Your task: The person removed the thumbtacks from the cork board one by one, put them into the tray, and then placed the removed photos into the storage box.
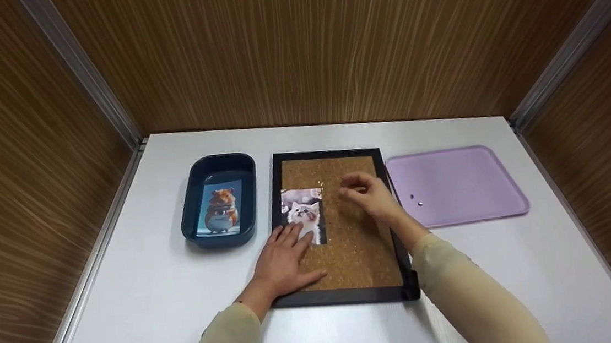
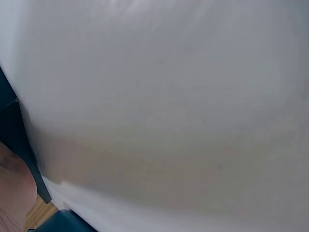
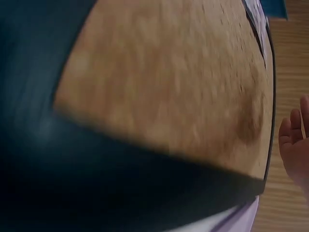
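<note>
A cork board with a black frame lies on the white table. On its left part is a kitten photo, with a small shiny spot at its upper right corner, too small to identify. My left hand rests spread over the photo's lower left part and the frame's left edge. Above the cork, right of the photo, hovers my right hand, its fingers loosely bent and nothing visible between them. The right wrist view shows that hand at the edge; in the left wrist view only a bit of the left hand appears.
A dark blue bin stands left of the board, with a hamster picture in it. To the right, a purple tray holds two small pieces near its left side. Wood-grain panels enclose the table.
</note>
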Demonstrator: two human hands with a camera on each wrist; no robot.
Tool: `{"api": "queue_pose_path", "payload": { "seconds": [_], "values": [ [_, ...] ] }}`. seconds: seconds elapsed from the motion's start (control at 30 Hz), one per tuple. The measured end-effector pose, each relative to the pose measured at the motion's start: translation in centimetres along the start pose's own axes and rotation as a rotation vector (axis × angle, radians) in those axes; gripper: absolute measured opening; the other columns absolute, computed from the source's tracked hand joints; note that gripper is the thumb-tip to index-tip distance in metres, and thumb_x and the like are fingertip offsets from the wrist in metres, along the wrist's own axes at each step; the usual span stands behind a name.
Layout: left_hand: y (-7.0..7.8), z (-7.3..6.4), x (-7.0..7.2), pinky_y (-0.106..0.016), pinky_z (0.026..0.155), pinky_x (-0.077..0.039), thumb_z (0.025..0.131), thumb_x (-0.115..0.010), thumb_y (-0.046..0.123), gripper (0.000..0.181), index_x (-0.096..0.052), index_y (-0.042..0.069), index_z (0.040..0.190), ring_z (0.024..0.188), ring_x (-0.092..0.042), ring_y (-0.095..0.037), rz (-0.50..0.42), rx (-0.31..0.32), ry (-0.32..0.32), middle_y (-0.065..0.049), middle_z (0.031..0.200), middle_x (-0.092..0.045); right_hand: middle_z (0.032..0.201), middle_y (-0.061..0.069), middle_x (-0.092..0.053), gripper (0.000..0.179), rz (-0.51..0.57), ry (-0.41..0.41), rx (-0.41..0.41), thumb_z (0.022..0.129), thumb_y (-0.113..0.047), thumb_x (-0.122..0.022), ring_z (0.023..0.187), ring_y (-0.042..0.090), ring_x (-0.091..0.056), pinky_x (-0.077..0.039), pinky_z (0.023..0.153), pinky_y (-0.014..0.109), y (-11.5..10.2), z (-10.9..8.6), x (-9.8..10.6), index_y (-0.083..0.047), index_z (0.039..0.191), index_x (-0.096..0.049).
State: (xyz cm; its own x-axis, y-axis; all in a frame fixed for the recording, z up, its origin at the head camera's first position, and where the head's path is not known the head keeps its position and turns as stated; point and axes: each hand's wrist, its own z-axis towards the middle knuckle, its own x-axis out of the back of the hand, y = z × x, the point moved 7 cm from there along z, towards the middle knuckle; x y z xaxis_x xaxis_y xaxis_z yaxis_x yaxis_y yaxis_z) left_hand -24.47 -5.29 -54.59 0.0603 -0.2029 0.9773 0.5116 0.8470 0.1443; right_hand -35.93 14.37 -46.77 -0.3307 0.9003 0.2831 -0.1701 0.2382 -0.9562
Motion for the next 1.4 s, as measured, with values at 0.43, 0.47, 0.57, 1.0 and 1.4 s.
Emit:
{"api": "queue_pose_path", "payload": {
  "seconds": [0.43, 0.47, 0.57, 1.0, 1.4],
  "values": [
    [-0.1, 0.1, -0.1, -0.050, 0.115, -0.020, 0.078, -0.040, 0.085, 0.095, -0.045, 0.020, 0.146, 0.141, -0.032, -0.029, -0.018, 0.013, -0.003, -0.010, 0.154, -0.036, 0.115, 0.039, -0.057, 0.037, 0.075, -0.021, -0.008, 0.090, 0.001, -0.066, 0.104, 0.040, -0.058, -0.047, 0.093, 0.041, 1.2, 0.7, -3.2, 0.018, 0.121, -0.054],
    [-0.1, 0.1, -0.1, -0.050, 0.115, -0.020, 0.078, -0.040, 0.085, 0.095, -0.045, 0.020, 0.147, 0.142, -0.031, -0.029, -0.016, 0.015, -0.007, -0.010, 0.154, -0.036, 0.115, 0.039, -0.056, 0.036, 0.079, -0.022, -0.004, 0.090, 0.002, -0.065, 0.104, 0.040, -0.058, -0.048, 0.092, 0.040, 1.3, 0.7, -3.3, 0.016, 0.120, -0.054],
    [0.0, 0.1, -0.1, -0.050, 0.116, -0.019, 0.078, -0.040, 0.086, 0.095, -0.044, 0.021, 0.147, 0.143, -0.030, -0.028, -0.014, 0.017, -0.020, -0.010, 0.155, -0.035, 0.115, 0.042, -0.055, 0.035, 0.099, -0.040, 0.007, 0.090, 0.003, -0.065, 0.103, 0.040, -0.058, -0.050, 0.087, 0.034, 1.5, 0.6, -3.6, 0.015, 0.121, -0.055],
    [0.0, 0.2, 0.0, -0.050, 0.115, -0.020, 0.078, -0.040, 0.086, 0.095, -0.046, 0.020, 0.146, 0.142, -0.031, -0.030, -0.010, 0.008, 0.002, -0.011, 0.154, -0.036, 0.117, 0.044, -0.052, 0.045, 0.055, -0.138, -0.007, 0.090, 0.005, -0.063, 0.106, 0.047, -0.055, -0.050, 0.087, 0.031, 2.6, 0.3, -5.0, 0.024, 0.126, -0.045],
    [-0.1, 0.2, -0.2, -0.051, 0.114, -0.021, 0.077, -0.037, 0.087, 0.097, -0.045, 0.020, 0.147, 0.143, -0.029, -0.028, -0.010, 0.011, -0.017, -0.011, 0.154, -0.035, 0.116, 0.042, -0.054, 0.042, -0.046, -0.164, 0.019, 0.089, 0.006, -0.065, 0.106, 0.050, -0.056, -0.043, 0.095, 0.058, 2.3, 0.0, -5.6, 0.021, 0.125, -0.049]
  ]
}}
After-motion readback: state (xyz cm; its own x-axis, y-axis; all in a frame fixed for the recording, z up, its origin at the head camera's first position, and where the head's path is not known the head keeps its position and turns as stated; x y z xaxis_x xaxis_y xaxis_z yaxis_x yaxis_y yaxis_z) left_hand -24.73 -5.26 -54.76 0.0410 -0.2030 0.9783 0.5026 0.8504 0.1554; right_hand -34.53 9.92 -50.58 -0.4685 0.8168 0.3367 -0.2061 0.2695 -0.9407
